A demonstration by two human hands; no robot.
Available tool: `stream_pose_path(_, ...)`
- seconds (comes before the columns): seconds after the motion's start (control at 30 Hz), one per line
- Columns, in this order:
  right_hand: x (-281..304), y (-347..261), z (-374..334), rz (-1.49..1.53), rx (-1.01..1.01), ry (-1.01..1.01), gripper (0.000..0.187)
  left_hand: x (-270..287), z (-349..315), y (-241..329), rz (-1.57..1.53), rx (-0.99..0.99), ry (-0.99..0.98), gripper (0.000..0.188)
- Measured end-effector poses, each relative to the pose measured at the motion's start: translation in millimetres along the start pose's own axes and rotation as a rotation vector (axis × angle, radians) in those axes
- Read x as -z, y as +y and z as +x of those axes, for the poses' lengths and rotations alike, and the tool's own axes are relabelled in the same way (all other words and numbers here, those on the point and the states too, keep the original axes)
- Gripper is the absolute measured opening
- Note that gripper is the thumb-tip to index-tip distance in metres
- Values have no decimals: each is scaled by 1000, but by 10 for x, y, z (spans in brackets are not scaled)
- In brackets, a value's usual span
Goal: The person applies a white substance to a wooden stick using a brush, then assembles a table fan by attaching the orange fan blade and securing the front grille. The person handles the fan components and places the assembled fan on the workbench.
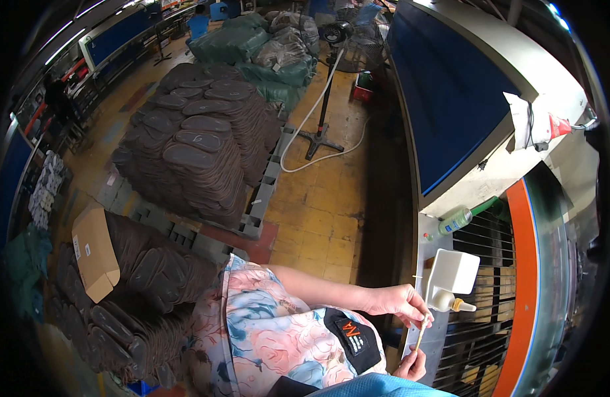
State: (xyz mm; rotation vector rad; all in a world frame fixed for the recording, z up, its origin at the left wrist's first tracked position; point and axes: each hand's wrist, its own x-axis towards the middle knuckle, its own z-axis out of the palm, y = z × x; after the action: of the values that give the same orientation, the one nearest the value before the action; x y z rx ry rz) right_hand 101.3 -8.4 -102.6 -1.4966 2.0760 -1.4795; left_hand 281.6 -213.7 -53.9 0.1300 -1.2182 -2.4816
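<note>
The left hand is partly closed, thumb and fingertips pinched around the upper end of a slim, pale yellowish stick-like piece; its exact kind is too small to tell. The right hand, low near the lower edge, has its fingers curled in and grips the other end. The piece runs between the two hands, tilted, over the grey metal ledge. Just beyond the left hand lies a white squeeze bottle with a yellowish nozzle, next to a white rectangular tub. Farther along, a green bottle lies near the dark parallel rods bordered by an orange rail.
</note>
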Motion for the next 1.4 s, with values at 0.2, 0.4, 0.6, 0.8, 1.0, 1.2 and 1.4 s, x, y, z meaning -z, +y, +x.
stream_pose_path(0.2,15,-292,202,473,-309,86,9,-49,95,-163,996,-415,194,15)
stream_pose_path(0.4,-46,-647,424,542,-333,-187,24,-63,225,-229,1364,-745,137,26)
stream_pose_path(0.6,-231,-799,547,576,-441,-54,22,94,348,-90,1334,-848,91,26)
stream_pose_path(0.8,-419,-856,686,624,-406,-17,19,204,423,95,1357,-925,75,21)
stream_pose_path(1.0,-409,-1030,756,548,-439,-1,20,143,322,411,1404,-840,67,18)
stream_pose_path(1.2,-205,-1136,883,948,-535,28,11,86,209,642,450,-151,72,11)
stream_pose_path(1.4,-220,-1242,855,1007,-450,19,11,-12,240,629,444,-99,5,11)
